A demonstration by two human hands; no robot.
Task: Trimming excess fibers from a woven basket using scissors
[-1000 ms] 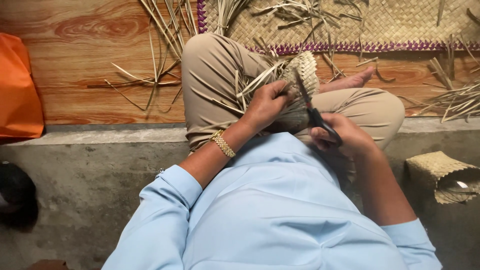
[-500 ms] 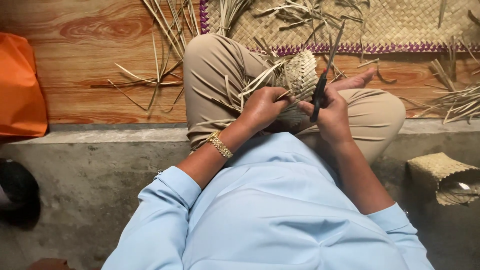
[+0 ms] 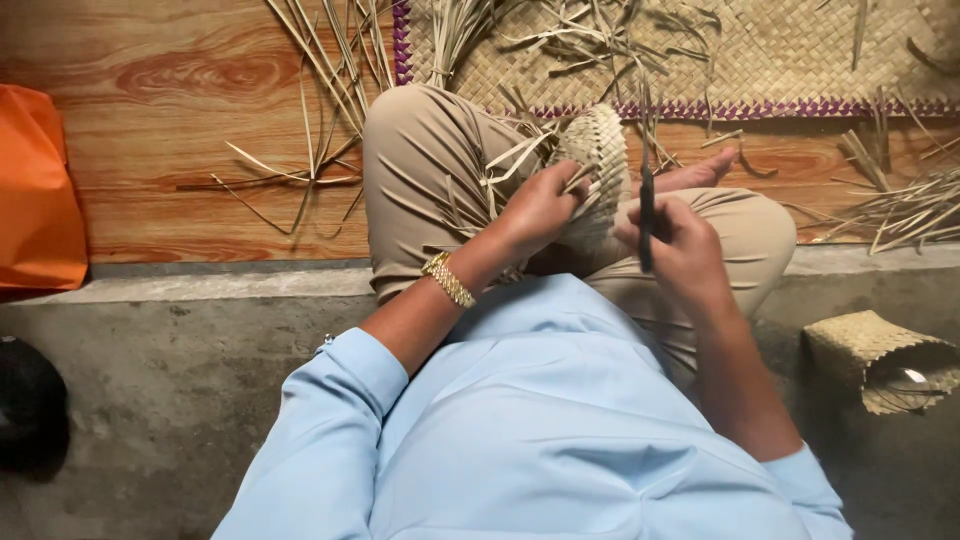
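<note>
A: Start with the hands. What does each one have?

B: The left hand (image 3: pixel 540 205) is closed around the near side of a small woven basket (image 3: pixel 598 165), fingers curled into its loose strips. The right hand (image 3: pixel 680 245) is closed in a fist on a thin dark tool (image 3: pixel 646 215); I can't tell what kind of tool it is.

A: How does the basket lie from them?

B: It sits over the lap, at about one o'clock from the left hand and eleven o'clock from the right. The left hand touches it; the right is just beside it, apart. The tool's long axis runs nearly twelve to six, alongside the basket's right edge.

A: Counts, going left to right?

B: One orange bag (image 3: pixel 40 195) at nine o'clock, one gold bracelet (image 3: pixel 448 280) on the left wrist, one basket in hand, one tool, one woven mat (image 3: pixel 800 50) with a purple edge at twelve o'clock, and one second woven basket (image 3: pixel 880 360) at four o'clock. Loose palm strips (image 3: pixel 320 90) lie scattered, too many to count.
</note>
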